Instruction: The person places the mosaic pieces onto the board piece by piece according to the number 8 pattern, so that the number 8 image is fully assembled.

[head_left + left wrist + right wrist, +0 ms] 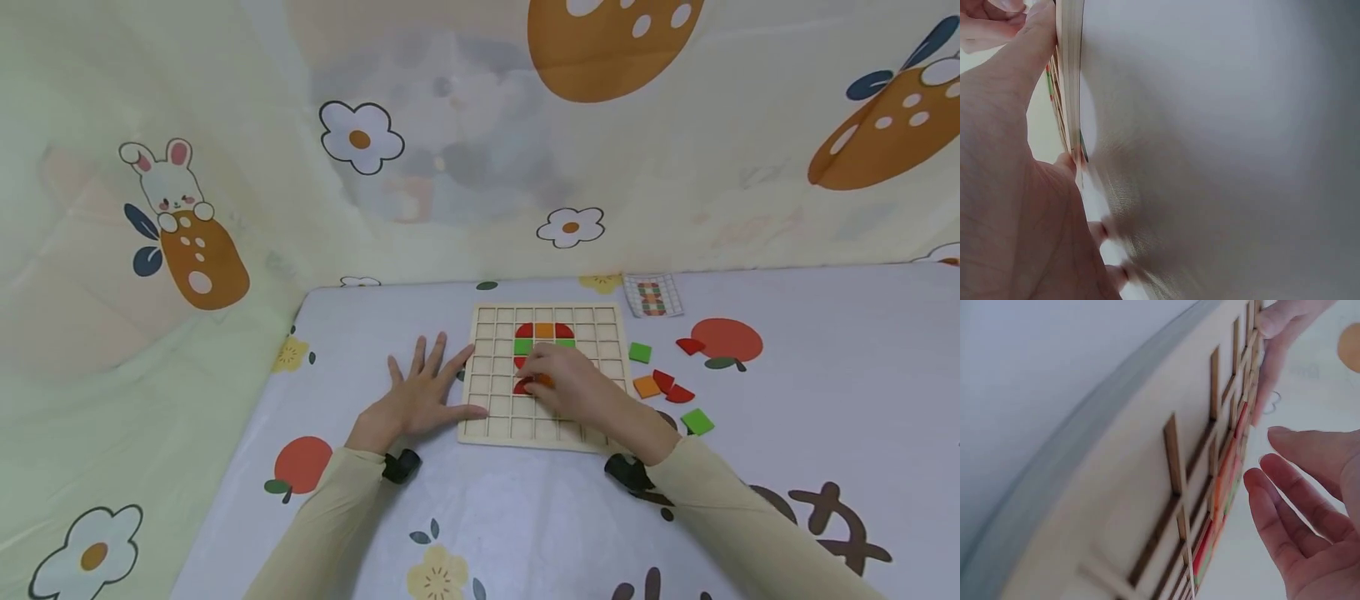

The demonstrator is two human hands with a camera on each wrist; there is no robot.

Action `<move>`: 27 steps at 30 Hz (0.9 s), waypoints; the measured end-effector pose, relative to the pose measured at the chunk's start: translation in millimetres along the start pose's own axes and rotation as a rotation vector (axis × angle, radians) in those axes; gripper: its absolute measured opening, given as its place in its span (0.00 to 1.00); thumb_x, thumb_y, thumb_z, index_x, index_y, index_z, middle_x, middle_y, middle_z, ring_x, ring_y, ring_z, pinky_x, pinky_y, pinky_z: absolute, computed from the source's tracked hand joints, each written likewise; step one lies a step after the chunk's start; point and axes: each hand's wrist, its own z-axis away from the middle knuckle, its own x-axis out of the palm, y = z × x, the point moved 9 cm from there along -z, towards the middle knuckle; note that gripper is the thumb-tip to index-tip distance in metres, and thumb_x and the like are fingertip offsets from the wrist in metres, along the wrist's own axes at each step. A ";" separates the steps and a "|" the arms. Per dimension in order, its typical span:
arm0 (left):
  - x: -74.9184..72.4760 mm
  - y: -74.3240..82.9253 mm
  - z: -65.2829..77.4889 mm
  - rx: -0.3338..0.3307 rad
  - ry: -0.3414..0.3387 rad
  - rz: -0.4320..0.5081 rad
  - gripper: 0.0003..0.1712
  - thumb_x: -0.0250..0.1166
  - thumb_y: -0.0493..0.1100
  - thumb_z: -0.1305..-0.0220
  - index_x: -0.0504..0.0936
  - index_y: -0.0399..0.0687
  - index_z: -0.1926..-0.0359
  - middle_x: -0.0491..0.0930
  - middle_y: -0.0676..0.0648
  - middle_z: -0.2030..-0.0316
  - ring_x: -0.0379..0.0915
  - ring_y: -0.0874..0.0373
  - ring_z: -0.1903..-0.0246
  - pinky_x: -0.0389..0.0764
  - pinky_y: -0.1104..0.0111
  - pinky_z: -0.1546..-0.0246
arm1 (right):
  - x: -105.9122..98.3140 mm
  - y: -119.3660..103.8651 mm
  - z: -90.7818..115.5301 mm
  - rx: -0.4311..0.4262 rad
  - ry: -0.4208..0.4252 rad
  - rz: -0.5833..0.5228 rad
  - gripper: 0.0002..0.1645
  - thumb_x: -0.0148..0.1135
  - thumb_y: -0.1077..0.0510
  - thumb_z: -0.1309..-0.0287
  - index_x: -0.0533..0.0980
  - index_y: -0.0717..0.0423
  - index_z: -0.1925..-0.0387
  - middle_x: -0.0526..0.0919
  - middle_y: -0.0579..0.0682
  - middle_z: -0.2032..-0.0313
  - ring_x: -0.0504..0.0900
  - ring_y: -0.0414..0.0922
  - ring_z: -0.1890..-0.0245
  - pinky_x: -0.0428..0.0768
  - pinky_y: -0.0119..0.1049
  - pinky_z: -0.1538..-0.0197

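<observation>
Steadily framed by two bare hands, a square pale wooden grid board (501, 428) lies on the white patterned tablecloth (525, 517).
The left hand (417, 400) spreads its fingers, thumb and forefinger touching the board's left edge; the right hand (573, 383), loosely bent over the middle cells, shows nothing between thumb and fingers, above red, orange and green flat pieces (543, 331) set in the grid; loose green squares (698, 422), an orange square (647, 387) and rounded red pieces (680, 393) lie to the right, below a small printed pattern card (652, 296).
</observation>
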 end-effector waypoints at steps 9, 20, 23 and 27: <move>1.0 -0.5 0.2 -0.007 0.009 0.033 0.60 0.58 0.80 0.38 0.42 0.68 0.15 0.28 0.40 0.16 0.17 0.35 0.20 0.26 0.24 0.33 | -42.5 18.3 43.5 0.162 0.081 -0.047 0.14 0.74 0.64 0.39 0.87 0.59 0.51 0.85 0.54 0.55 0.83 0.55 0.52 0.86 0.52 0.49; 1.9 0.4 -1.1 -0.003 0.010 0.037 0.60 0.59 0.79 0.38 0.42 0.69 0.15 0.28 0.41 0.16 0.16 0.35 0.20 0.26 0.24 0.33 | -83.7 84.5 101.5 0.326 0.091 -0.021 0.20 0.79 0.66 0.47 0.85 0.67 0.52 0.85 0.59 0.56 0.83 0.57 0.56 0.86 0.56 0.53; 1.9 -0.2 -1.0 -0.005 0.012 0.038 0.60 0.60 0.79 0.38 0.42 0.69 0.15 0.28 0.40 0.16 0.17 0.35 0.20 0.26 0.24 0.33 | -81.4 99.5 110.4 0.377 0.064 -0.020 0.23 0.80 0.66 0.49 0.84 0.69 0.51 0.85 0.61 0.55 0.83 0.59 0.56 0.86 0.56 0.53; 1.7 -1.3 -0.8 -0.005 0.016 0.040 0.60 0.60 0.79 0.38 0.42 0.68 0.15 0.28 0.40 0.16 0.17 0.34 0.20 0.26 0.23 0.33 | -78.5 110.0 116.3 0.392 0.058 -0.004 0.25 0.82 0.66 0.52 0.84 0.71 0.52 0.85 0.63 0.56 0.83 0.59 0.58 0.86 0.55 0.56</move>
